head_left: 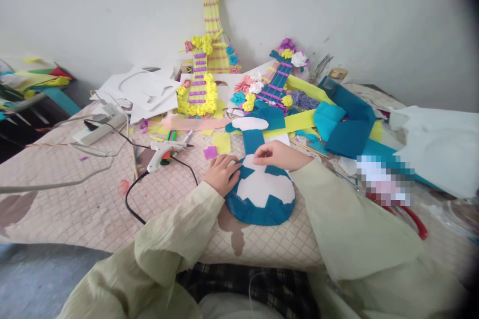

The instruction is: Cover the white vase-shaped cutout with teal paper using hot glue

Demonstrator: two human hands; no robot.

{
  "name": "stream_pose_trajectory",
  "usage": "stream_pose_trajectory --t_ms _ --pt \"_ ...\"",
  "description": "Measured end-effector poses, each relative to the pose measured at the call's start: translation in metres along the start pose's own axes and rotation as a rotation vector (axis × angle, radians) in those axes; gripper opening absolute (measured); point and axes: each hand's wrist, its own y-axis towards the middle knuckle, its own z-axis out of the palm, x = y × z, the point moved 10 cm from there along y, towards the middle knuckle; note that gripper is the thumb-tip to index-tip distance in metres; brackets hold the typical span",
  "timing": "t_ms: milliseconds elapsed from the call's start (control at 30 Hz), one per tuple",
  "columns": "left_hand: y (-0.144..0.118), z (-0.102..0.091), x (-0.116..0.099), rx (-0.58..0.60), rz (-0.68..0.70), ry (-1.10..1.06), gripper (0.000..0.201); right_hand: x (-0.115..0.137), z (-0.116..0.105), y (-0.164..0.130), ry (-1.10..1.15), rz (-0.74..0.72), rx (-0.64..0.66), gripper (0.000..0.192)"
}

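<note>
In front of me lies a guitar-shaped white cutout point(262, 188), with dark blue paper point(258, 214) folded over its edges and white showing in the middle. My left hand point(221, 174) rests on its left edge, fingers spread and pressing lightly on the blue paper. My right hand point(279, 154) is over the waist near the neck, with thumb and fingers drawn together in a pinch at the white surface. Whatever sits between those fingertips is too small to make out. The blue-covered neck point(254, 140) runs away from me to a headpiece with a white oval point(250, 123).
A white glue gun point(160, 154) with a black cord lies left, near a power strip point(99, 127). Behind stand decorated paper guitars, one yellow point(198, 82), one blue point(277, 82). Blue paper point(348, 119) is folded at right, near red-handled scissors point(415, 222).
</note>
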Motion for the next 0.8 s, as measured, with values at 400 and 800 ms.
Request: stream_pose_trajectory --t_ms 400,800 --pt "-0.006 0.011 0.012 -0.009 -0.045 -0.157 0.029 -0.016 0.028 0.040 -0.107 0.036 0.162 0.026" --pt "-0.007 0.011 0.015 0.006 -0.098 -0.210 0.020 -0.024 0.032 0.044 -0.146 0.080 0.128 0.025"
